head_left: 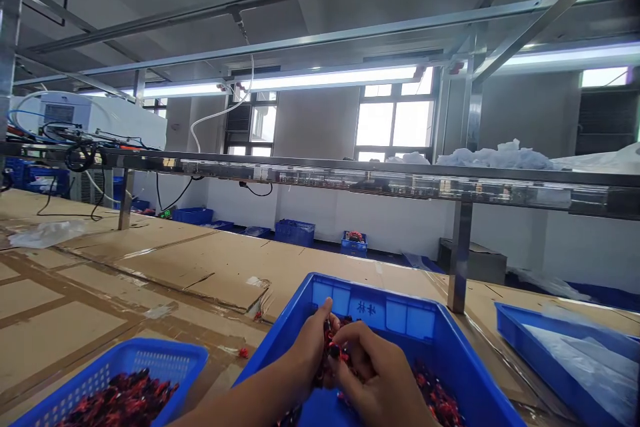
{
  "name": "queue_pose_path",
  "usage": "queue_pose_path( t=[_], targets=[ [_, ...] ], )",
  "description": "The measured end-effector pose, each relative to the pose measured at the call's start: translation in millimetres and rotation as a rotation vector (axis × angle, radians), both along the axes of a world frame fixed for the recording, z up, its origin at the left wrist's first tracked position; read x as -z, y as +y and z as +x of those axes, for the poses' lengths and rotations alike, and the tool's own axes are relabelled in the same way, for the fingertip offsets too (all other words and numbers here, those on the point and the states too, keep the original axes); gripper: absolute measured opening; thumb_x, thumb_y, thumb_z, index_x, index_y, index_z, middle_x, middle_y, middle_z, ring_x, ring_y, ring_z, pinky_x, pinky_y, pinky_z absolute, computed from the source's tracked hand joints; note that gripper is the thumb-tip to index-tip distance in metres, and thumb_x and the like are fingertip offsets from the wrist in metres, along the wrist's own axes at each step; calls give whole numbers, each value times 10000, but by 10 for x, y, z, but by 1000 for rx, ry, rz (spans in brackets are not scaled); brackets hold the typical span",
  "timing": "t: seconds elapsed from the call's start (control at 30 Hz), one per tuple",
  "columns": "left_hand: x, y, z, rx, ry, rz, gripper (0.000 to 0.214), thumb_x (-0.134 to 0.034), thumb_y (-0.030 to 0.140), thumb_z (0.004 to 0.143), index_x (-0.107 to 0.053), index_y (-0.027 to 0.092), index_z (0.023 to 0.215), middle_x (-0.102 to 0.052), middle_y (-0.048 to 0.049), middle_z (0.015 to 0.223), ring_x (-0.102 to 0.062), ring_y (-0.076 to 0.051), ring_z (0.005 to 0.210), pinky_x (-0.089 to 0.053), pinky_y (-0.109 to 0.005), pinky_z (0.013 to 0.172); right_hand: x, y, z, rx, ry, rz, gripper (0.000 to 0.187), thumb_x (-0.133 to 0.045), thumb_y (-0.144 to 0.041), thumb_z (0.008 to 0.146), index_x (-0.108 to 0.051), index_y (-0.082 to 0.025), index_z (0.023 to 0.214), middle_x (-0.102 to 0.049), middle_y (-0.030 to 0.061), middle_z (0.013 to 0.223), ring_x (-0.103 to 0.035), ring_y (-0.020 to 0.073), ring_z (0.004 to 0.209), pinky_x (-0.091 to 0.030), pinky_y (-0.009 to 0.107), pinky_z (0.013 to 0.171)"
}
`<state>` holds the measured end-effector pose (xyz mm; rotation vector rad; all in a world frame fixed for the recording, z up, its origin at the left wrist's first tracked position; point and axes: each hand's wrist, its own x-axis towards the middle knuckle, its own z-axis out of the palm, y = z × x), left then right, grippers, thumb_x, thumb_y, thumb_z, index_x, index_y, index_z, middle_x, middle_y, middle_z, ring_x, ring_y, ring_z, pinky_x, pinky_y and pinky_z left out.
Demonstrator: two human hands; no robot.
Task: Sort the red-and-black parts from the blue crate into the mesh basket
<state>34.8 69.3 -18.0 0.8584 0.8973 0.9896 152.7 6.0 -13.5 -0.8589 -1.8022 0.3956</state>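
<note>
A deep blue plastic bin (420, 320) stands in front of me, with small red-and-black pieces (437, 397) lying in it. Over the bin, my left hand (313, 347) is cupped, thumb up, around a clump of these pieces. My right hand (377, 370) has its fingers curled close against the left, pinching at a red-and-black piece (335, 350). The pieces are too small and jumbled to tell their exact kind. To the left, a blue perforated basket (173, 355) holds a heap of similar red-and-black pieces (123, 397).
Brown cardboard and tape cover the table (165, 280). A metal post (460, 260) rises just behind the bin, carrying a shelf rail (320, 177) across the view. On the right sits a blue tray (520, 323) with clear plastic bags. One loose red bit (243, 352) lies between basket and bin.
</note>
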Motion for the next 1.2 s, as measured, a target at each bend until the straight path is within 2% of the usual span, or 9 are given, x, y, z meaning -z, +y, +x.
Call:
queue_pose_path(
  t=[0.17, 0.23, 0.33, 0.5, 0.63, 0.73, 0.87, 0.93, 1.2],
  targets=[
    [-50, -60, -58, 43, 15, -47, 477, -459, 690, 812, -456, 223, 718, -537, 27, 583, -343, -86, 342, -185, -177, 353, -24, 153, 95, -419, 606, -711, 153, -486, -370, 679, -435, -238, 737, -369, -68, 594, -288, 96, 435, -177, 176, 297],
    [-81, -90, -65, 30, 12, -78, 451, -455, 667, 829, -459, 225, 739, -547, 26, 604, -355, -85, 345, -177, -170, 352, -31, 185, 110, -431, 625, -852, 191, -467, -411, 662, -432, -236, 731, -409, -50, 639, -318, 101, 442, -137, 178, 279],
    [-112, -112, -51, -13, -9, -120, 434, -416, 620, 872, -452, 215, 721, -507, 33, 546, -363, -84, 342, -187, -171, 358, -33, 154, 69, -271, 419, -779, 241, -549, -431, 706, -440, -220, 663, -433, -53, 581, -318, 88, 435, -191, 190, 351],
    [-125, -117, -25, -80, -58, -196, 429, -341, 570, 913, -441, 209, 704, -484, 28, 492, -373, -96, 325, -213, -193, 359, -13, -2, -25, 66, -306, -235, 171, -711, -241, 664, -613, -207, 800, -551, -42, 561, -485, 140, 557, -297, 253, 564],
    [-108, -120, -18, -85, -90, -256, 391, -388, 552, 895, -452, 206, 727, -564, 5, 578, -407, -92, 343, -249, -199, 371, 3, -50, -74, 132, -445, -195, 129, -661, -218, 704, -611, -208, 823, -691, 22, 782, -601, 201, 714, -319, 274, 622],
    [-76, -109, -3, -89, -72, -249, 395, -394, 549, 891, -448, 209, 696, -505, 21, 507, -423, -106, 362, -291, -207, 390, -19, -20, -106, 55, -218, -333, 74, -632, -187, 666, -585, -199, 721, -584, -21, 602, -521, 142, 585, -298, 248, 560],
    [-50, -106, 9, -34, -11, -202, 422, -385, 556, 895, -422, 211, 654, -410, 48, 451, -352, -91, 336, -231, -185, 377, -97, 57, -61, -219, 344, -945, 270, -491, -386, 761, -412, -222, 561, -334, -78, 451, -267, 82, 379, -207, 216, 382],
    [-52, -120, 7, 8, 13, -152, 427, -406, 562, 888, -420, 208, 651, -435, 47, 478, -328, -75, 332, -196, -172, 371, -133, 90, -10, -330, 472, -1108, 360, -363, -451, 834, -378, -230, 551, -293, -77, 434, -207, 83, 341, -136, 212, 320],
    [17, -84, 25, 90, 234, 238, 613, -434, 791, 753, -497, 192, 645, -459, 26, 417, -339, -95, 284, -252, -201, 301, -142, 117, 10, -390, 823, -1119, 311, -441, -473, 890, -519, -204, 755, -368, -83, 462, -267, 72, 305, -137, 160, 251]
  ],
)
